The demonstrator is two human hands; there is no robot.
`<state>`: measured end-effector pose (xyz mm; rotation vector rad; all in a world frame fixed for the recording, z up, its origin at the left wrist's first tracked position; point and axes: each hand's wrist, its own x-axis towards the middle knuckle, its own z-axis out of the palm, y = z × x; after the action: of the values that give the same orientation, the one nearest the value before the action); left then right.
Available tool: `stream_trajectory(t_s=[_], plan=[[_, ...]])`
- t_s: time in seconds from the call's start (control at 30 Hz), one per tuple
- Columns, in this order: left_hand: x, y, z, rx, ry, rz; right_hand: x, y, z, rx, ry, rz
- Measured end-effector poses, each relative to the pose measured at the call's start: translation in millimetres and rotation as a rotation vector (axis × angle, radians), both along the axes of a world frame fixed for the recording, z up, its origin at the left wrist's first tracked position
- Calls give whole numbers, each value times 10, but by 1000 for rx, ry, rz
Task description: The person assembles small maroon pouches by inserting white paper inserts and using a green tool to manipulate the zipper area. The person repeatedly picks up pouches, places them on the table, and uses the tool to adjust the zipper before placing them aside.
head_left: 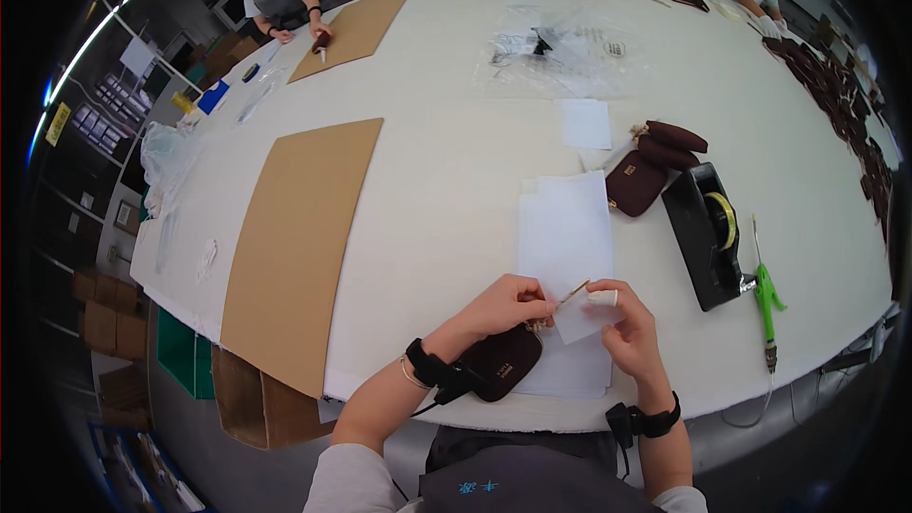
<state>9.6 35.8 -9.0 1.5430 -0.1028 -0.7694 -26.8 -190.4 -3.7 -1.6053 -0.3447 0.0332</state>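
Dark maroon rounded pouch (511, 363): in the head view, lies on the white surface (437, 180) below the left hand (518, 306); contents not visible. Left fingers: pinched together on the edge of a small white paper sheet (581, 323). Right hand (635, 328): fingers curled at the sheet's opposite side; grip cannot be confirmed. Black tape dispenser (686, 237): contains a yellow tape roll (724, 220); stands beside further maroon pouches (636, 185). Green bin (183, 351): near a brown cardboard box (256, 404), below the surface edge.
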Motion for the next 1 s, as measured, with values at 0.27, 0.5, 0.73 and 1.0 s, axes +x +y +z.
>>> stream_trajectory(t_s=[0.27,0.5,0.73,1.0], plan=[[-12,-22,2,-9,17,9,4,-94,-100,-105,-104,78],[-8,-1,-18,26,18,11,18,-118,-37,33,19,195],[-17,-10,21,21,6,-25,69,-96,-40,-183,-132,152],[-15,-6,-3,-7,6,-27,109,-178,-207,54,-38,190]])
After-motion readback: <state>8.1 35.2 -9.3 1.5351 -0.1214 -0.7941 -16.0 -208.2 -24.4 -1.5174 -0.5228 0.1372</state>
